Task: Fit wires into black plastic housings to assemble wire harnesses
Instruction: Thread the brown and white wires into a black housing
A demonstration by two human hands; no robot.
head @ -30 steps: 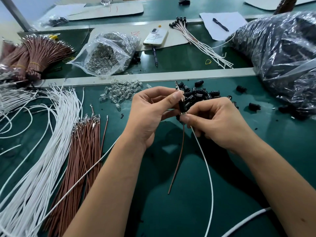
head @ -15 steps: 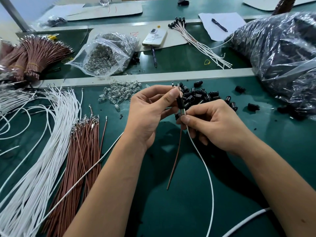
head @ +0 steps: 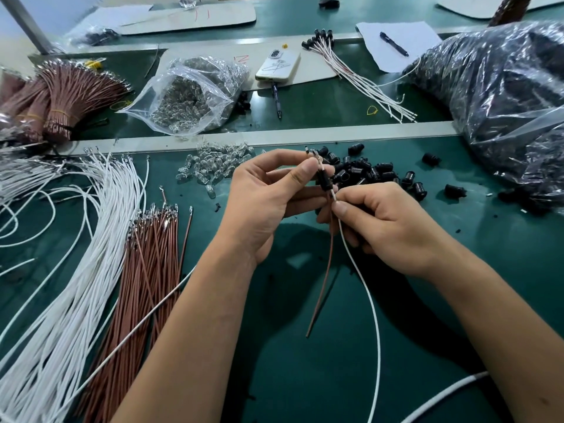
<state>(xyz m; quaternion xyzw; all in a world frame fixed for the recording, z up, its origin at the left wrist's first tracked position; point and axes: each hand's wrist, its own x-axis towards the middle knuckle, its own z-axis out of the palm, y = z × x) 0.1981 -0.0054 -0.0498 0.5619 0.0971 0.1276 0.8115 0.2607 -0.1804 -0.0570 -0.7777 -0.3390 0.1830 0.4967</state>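
Head view, frame centre: left hand (head: 268,199) pinches the upright black housing (head: 324,180); right hand (head: 387,227), directly below, pinches the white wire (head: 370,300) entering along the housing's axis.

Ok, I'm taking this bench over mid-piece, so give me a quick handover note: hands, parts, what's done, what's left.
Left hand pinches a black housing, metal wire tips sticking out its top.
Right hand pinches the white wire just below the housing; a brown wire hangs beside it.
Loose housings are piled behind the hands; spare white wires and brown wires lie left.
Done: both wires are threaded through.
Left: seat them, set the piece aside, start the next.
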